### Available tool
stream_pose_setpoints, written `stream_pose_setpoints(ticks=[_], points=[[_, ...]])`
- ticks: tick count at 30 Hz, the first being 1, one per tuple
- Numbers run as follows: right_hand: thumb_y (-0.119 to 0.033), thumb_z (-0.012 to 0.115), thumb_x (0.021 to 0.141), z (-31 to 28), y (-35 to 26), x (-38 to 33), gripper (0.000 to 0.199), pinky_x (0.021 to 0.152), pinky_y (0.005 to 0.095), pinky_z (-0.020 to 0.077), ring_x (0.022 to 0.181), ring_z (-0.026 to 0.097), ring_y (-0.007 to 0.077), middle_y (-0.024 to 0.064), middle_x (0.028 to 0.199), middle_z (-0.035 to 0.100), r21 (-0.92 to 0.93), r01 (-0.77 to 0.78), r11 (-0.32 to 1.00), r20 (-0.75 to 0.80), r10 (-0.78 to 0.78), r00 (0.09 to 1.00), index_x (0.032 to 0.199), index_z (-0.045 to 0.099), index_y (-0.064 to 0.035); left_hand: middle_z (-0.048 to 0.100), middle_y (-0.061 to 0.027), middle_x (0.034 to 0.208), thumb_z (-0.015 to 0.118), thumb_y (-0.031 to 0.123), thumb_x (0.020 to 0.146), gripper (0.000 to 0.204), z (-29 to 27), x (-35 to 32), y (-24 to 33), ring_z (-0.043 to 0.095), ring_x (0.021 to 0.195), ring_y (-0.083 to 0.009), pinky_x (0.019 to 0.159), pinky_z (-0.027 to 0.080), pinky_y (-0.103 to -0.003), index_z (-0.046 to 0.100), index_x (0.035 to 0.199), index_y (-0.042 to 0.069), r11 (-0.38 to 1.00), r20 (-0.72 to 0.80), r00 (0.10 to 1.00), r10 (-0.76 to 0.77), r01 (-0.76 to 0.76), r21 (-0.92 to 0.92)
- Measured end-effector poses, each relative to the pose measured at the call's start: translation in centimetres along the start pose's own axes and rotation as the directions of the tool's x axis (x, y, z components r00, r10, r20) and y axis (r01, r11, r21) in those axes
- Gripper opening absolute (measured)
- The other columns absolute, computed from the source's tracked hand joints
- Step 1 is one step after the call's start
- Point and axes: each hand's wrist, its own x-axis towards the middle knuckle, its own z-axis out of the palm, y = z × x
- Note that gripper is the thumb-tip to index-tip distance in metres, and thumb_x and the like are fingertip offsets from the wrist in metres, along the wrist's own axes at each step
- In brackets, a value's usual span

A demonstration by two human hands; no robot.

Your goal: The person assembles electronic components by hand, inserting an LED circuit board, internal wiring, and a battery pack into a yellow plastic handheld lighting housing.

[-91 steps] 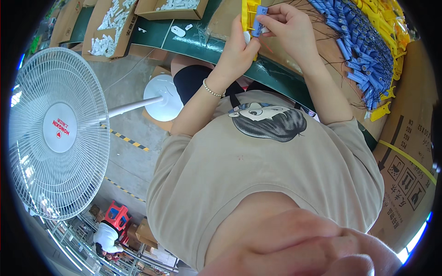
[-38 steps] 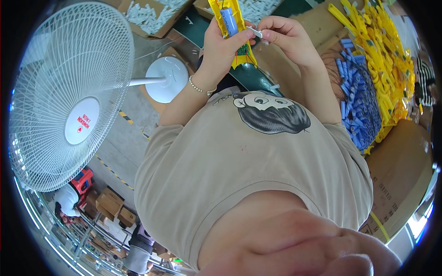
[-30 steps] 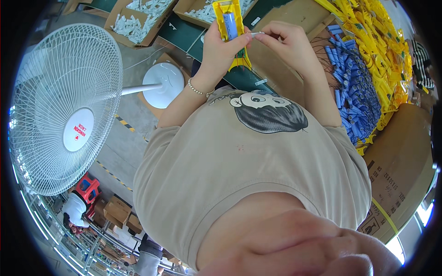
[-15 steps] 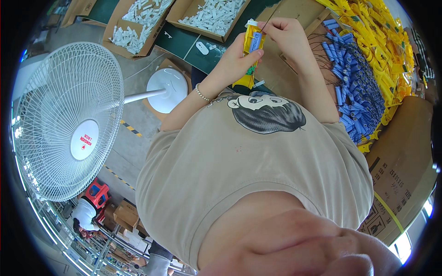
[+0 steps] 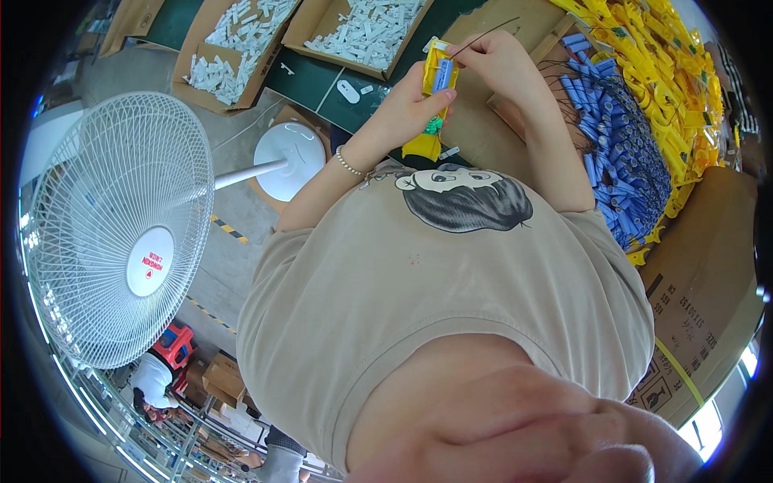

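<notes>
My left hand (image 5: 409,109) is closed around a yellow plastic housing (image 5: 422,148), thumb along its near side. In the housing lies a blue cylindrical battery (image 5: 442,75), with a green part (image 5: 433,125) below it and a small white piece at its far end. My right hand (image 5: 495,63) pinches a thin black wire (image 5: 489,33) at the housing's far right edge. The wire's loose end sticks out past my fingers to the upper right. The exact spot where the wire meets the housing is hidden by my fingertips.
Blue wired batteries (image 5: 616,137) and yellow housings (image 5: 676,72) are heaped at right. Two cardboard boxes (image 5: 302,36) of white plastic parts stand at the far left of the green table (image 5: 330,72). A white fan (image 5: 149,262) is at left, a large carton (image 5: 700,282) at right.
The black wire's loose end has swung from pointing mostly upward to leaning right. My hands and the housing appear slightly lower and further left, and the surroundings have shifted a little.
</notes>
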Motion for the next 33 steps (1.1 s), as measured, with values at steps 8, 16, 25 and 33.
stream_pose_setpoints(ticks=[8,16,25,33], points=[[-0.026,0.065,0.090,0.7,0.9,2.2,0.029,0.049,0.0226,0.0383,0.057,0.049,0.0050,-0.0005,0.077,0.066,0.234,0.056,0.971,0.290,-0.125,0.949,0.103,0.071,-0.0015,0.060,-0.0076,0.106,0.058,0.022,0.095,0.041,-3.0,-0.4,0.7,0.062,0.087,-0.0148,0.074,0.055,-0.032,0.044,0.131,0.007,0.970,0.199,0.970,-0.138,0.172,-0.169],[-0.015,0.057,0.091,-6.1,10.4,18.2,0.021,0.050,0.0299,0.0466,0.054,0.058,0.0177,0.0106,0.070,0.064,0.619,-0.067,0.782,-0.222,0.256,0.941,0.086,0.067,0.0030,0.057,-0.0161,0.120,0.061,0.013,0.091,0.058,-3.6,-2.3,-6.4,0.058,0.108,-0.0271,0.093,0.049,-0.038,0.036,0.142,0.001,0.924,-0.195,0.943,0.271,-0.311,-0.221],[-0.032,0.060,0.094,-9.0,13.6,29.4,0.036,0.048,0.0395,0.0493,0.051,0.059,0.0266,0.0127,0.066,0.062,0.421,-0.553,0.719,-0.011,0.614,0.789,0.078,0.064,-0.0002,0.060,-0.0165,0.110,0.072,0.004,0.071,0.049,-2.7,-3.1,-5.9,0.055,0.106,-0.0367,0.093,0.046,-0.043,0.057,0.117,0.002,0.569,0.055,0.821,0.568,-0.440,0.694],[-0.023,0.062,0.086,-18.5,19.4,18.8,0.024,0.074,0.0457,0.0498,0.089,0.063,0.0349,0.0199,0.098,0.067,-0.949,0.066,0.307,0.046,-0.073,0.996,0.091,0.064,0.0009,0.060,-0.0168,0.108,0.071,0.002,0.070,0.046,-2.2,-2.0,-5.8,0.057,0.103,-0.0370,0.089,0.048,-0.042,0.058,0.114,0.001,0.527,0.146,0.778,0.611,-0.537,0.658]])
